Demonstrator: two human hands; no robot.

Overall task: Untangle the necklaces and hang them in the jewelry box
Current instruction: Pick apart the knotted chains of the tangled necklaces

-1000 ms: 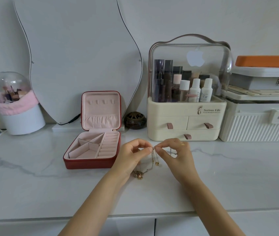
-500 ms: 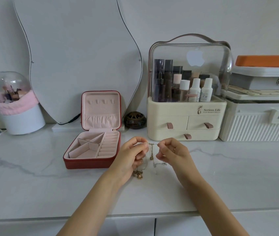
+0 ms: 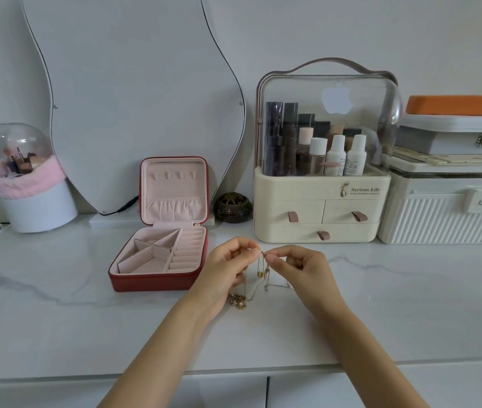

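Observation:
Thin tangled necklaces point(image 3: 263, 269) hang between my hands above the marble counter, with gold pendants point(image 3: 237, 301) lying on the surface below. My left hand point(image 3: 228, 272) pinches the chains at the top, fingertips meeting my right hand point(image 3: 298, 267), which pinches the same spot from the other side. A silver chain trails under my right hand. The red jewelry box point(image 3: 157, 279) stands open to the left of my hands, its pink lid upright with a row of small hooks point(image 3: 175, 175) and nothing hanging on them.
A cream cosmetics organiser point(image 3: 320, 219) with drawers stands right behind my hands. A white ribbed case point(image 3: 445, 219) is at the right, a dark round pot point(image 3: 232, 207) and a curved mirror point(image 3: 134, 92) behind the box, a brush holder point(image 3: 32, 198) far left.
My fingertips have come back together at the top of the chains after parting slightly. The hanging pendants sit a little lower.

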